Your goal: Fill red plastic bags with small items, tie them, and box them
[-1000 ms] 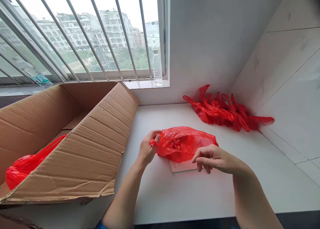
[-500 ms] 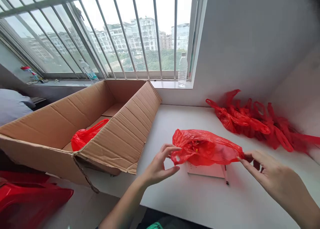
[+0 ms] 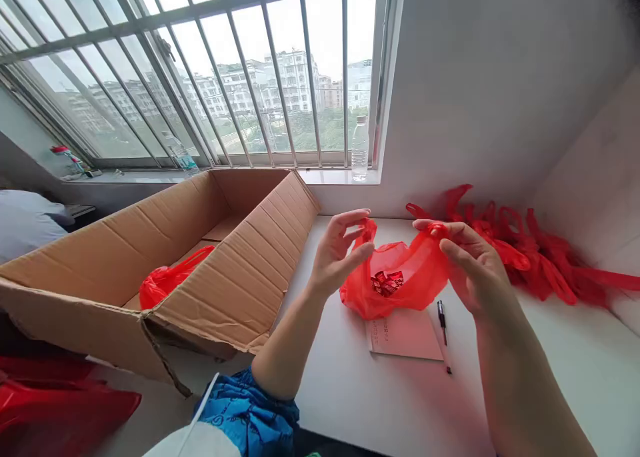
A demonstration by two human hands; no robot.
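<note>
A thin red plastic bag (image 3: 415, 280) hangs between my hands over the table, its mouth turned up. Small dark-red wrapped packets (image 3: 387, 284) lie inside. With my left hand (image 3: 340, 250) I hold one handle loop near my fingertips, the thumb slightly apart below it. My right hand (image 3: 473, 260) pinches the gathered opposite handle between thumb and fingers. Below the bag is a small notebook (image 3: 405, 337) with marks on its page, partly covered by the bag. Beside it lies a pen (image 3: 445, 337).
To the left stands an open cardboard box (image 3: 240, 277) with another red bag (image 3: 173, 277) inside. Several red bags (image 3: 510, 244) are heaped by the wall. A clear bottle (image 3: 360, 149) stands on the sill. A red stool-like object (image 3: 60, 397) is at lower left.
Both hands have moved up, lifting the bag off the notebook. The bag now hangs by its handles with the packets more visible. More of the notebook and pen shows.
</note>
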